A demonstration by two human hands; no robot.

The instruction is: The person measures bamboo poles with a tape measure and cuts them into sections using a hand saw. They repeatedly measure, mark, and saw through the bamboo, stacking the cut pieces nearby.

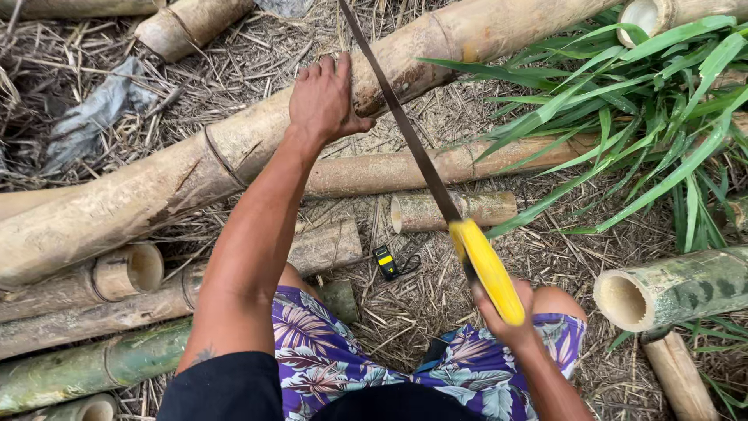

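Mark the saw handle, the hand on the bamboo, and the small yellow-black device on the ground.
saw handle (pixel 491 269), head view, middle of yellow grip.
left hand (pixel 323 101), head view, back of hand on bamboo pole (pixel 140 191).
small device (pixel 385 262), head view, its body.

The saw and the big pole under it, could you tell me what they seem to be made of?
The saw: a thin, dark, dull blade, probably metal, with a glossy yellow handle that looks like plastic, gripped by the right hand. The pole under the left hand: bamboo, going by its ringed nodes and the hollow ends of cut pieces nearby; dry, tan and matte.
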